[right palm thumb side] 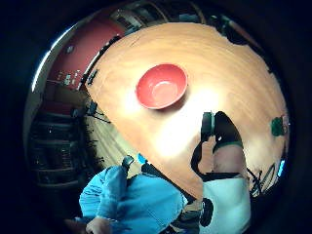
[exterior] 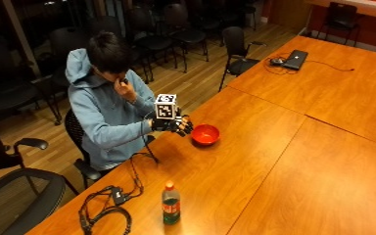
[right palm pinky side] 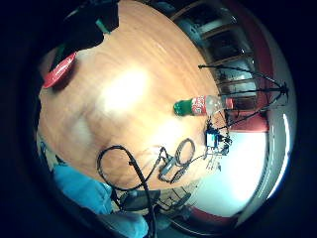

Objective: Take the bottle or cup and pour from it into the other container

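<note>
A person in a blue hoodie (exterior: 100, 115) sits at the left edge of the wooden bench (exterior: 292, 147), and the gloved right hand (exterior: 173, 124) hovers above the wood in the centre-left of the outside view, fingers relaxed and spread, gripping nothing. Just to its right sits the red bowl (exterior: 205, 134), upright on the bench, close to the fingertips but not touching them. The bare hand is up at the person's face. Down at the lower middle of the frame stands the bottle (exterior: 170, 203), upright, orange cap, red label, dark green base, well apart from hand and bowl. Black cables (exterior: 106, 205) coil at the lower left, near the bottle.
</note>
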Tool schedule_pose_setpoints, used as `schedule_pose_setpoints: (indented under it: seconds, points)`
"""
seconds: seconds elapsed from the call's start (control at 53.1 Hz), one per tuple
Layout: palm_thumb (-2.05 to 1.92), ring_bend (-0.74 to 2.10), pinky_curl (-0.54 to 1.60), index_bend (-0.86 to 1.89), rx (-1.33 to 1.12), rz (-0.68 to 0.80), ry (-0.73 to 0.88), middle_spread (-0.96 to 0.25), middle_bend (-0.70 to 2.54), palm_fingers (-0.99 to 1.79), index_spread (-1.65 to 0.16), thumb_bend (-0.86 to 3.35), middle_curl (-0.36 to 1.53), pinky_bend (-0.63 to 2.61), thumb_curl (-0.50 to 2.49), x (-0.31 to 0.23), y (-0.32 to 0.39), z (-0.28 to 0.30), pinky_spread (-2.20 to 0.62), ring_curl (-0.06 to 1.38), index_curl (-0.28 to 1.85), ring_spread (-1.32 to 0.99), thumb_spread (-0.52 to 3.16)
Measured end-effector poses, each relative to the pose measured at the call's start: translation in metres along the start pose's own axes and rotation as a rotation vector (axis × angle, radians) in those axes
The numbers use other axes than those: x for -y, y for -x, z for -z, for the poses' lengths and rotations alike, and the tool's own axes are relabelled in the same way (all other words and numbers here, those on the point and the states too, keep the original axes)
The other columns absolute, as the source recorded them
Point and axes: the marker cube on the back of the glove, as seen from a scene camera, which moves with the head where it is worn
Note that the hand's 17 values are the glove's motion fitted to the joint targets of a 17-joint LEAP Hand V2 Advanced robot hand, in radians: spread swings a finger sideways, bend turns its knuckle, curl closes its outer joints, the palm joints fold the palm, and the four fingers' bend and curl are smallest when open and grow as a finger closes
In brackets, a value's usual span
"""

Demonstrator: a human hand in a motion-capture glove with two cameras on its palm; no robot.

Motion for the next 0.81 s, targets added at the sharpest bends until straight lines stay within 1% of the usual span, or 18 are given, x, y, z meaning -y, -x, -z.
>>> schedule_pose_setpoints:
  seconds: [0.038, 0.132, 0.395, 0.621, 0.809]
  points:
    - [0.79, 0.32, 0.25, 0.17, 0.076, -0.044, -0.001, 0.03, 0.17, 0.54, -0.27, 0.2, 0.24, 0.55, 0.38, 0.0, 0.009, 0.0, 0.17, 0.25, 0.28, 0.04, 0.96]
    - [0.81, 0.33, 0.25, 0.16, 0.104, -0.041, -0.002, 0.03, 0.17, 0.54, -0.27, 0.17, 0.26, 0.55, 0.41, -0.001, 0.007, 0.005, 0.17, 0.26, 0.29, 0.03, 0.97]
    - [0.85, 0.32, 0.27, 0.16, 0.084, -0.047, -0.004, 0.04, 0.17, 0.54, -0.27, 0.09, 0.28, 0.54, 0.45, -0.013, 0.006, 0.007, 0.17, 0.28, 0.31, 0.03, 1.01]
    - [0.88, 0.31, 0.28, 0.16, 0.069, -0.067, -0.016, 0.04, 0.17, 0.54, -0.27, 0.03, 0.29, 0.54, 0.48, -0.019, -0.011, 0.009, 0.17, 0.3, 0.32, 0.03, 1.03]
    - [0.9, 0.31, 0.28, 0.16, 0.069, -0.076, -0.02, 0.04, 0.17, 0.54, -0.27, -0.01, 0.3, 0.54, 0.49, -0.034, -0.024, 0.01, 0.17, 0.31, 0.32, 0.03, 1.04]
